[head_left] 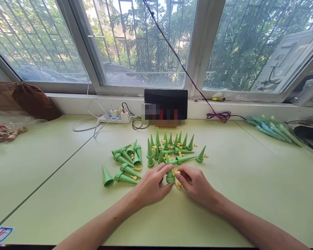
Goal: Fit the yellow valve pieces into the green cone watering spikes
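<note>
My left hand (152,184) grips a green plastic watering spike (170,178), held upright with its point up. At the spike's side, my right hand (197,182) pinches a small yellow valve (176,172); whether it is seated in the spike I cannot tell. More yellow valves (178,184) lie on the table just beneath my right fingers. Beyond my hands stands a group of green spikes (185,141), many with yellow valves in their sides. To the left, a loose pile of green spikes (123,158) lies with yellow valves among them, and one spike (107,177) rests apart.
A dark-screened tablet (169,100) stands by the window behind the spikes. A power strip (114,118) with cables is left of it. Bundled wires (219,116) and plastic-wrapped items (275,129) lie at the right. A brown bag (35,100) and wooden pieces (6,135) sit far left.
</note>
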The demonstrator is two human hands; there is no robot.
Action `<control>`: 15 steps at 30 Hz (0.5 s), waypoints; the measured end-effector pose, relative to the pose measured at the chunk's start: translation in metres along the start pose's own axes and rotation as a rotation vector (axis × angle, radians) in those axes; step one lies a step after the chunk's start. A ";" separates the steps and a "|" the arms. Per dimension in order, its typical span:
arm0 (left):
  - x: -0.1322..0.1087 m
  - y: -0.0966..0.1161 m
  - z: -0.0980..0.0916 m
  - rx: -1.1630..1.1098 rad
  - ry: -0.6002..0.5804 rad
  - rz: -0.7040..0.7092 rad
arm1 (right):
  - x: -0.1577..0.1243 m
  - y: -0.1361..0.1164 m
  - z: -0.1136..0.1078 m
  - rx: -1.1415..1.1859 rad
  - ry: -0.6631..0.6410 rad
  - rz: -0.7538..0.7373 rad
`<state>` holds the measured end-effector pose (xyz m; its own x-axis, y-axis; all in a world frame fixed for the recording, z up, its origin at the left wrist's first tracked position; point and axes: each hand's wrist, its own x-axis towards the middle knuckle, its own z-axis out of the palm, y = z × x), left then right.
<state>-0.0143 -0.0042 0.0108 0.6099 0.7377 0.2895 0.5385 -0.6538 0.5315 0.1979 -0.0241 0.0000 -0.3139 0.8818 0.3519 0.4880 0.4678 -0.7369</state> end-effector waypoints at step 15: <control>0.000 -0.001 0.001 -0.011 0.024 -0.003 | 0.000 0.001 0.000 -0.037 -0.023 0.006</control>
<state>-0.0146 -0.0042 0.0095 0.5942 0.7436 0.3065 0.5338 -0.6496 0.5413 0.1983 -0.0234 -0.0006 -0.3295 0.8833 0.3335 0.5193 0.4646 -0.7173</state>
